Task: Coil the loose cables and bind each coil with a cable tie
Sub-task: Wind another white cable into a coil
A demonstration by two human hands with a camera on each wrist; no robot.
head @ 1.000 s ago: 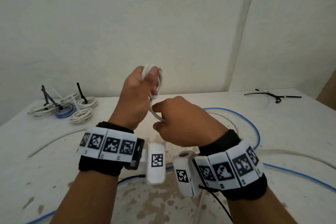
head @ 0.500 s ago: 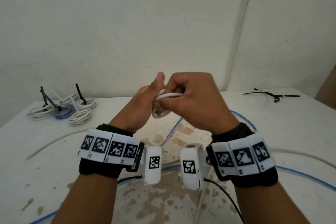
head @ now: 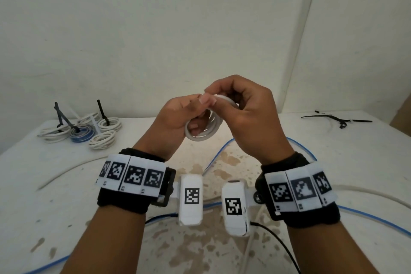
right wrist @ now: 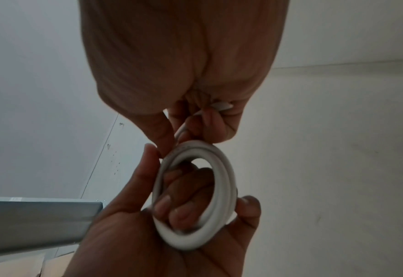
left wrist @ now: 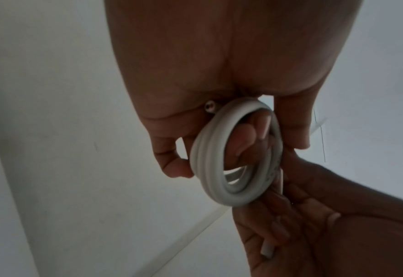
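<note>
Fingers (left wrist: 243,138) of the left hand (head: 175,118) are curling through a white coil (head: 203,127), gripping it.
Right hand (head: 246,115) is pinching the tail end just above; tucking it flat should be keeping loops stacked.

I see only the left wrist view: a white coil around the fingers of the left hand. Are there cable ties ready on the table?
Observer: Yes, black cable ties lie at the far right of the table, and no hand touches them.
Operator: How many coils are already finished?
Observer: I count four bound coils at the far left, three white and one blue.
Operator: Is any loose cable left?
Observer: Yes, a blue cable and a white cable lie uncoiled across the table.
</note>
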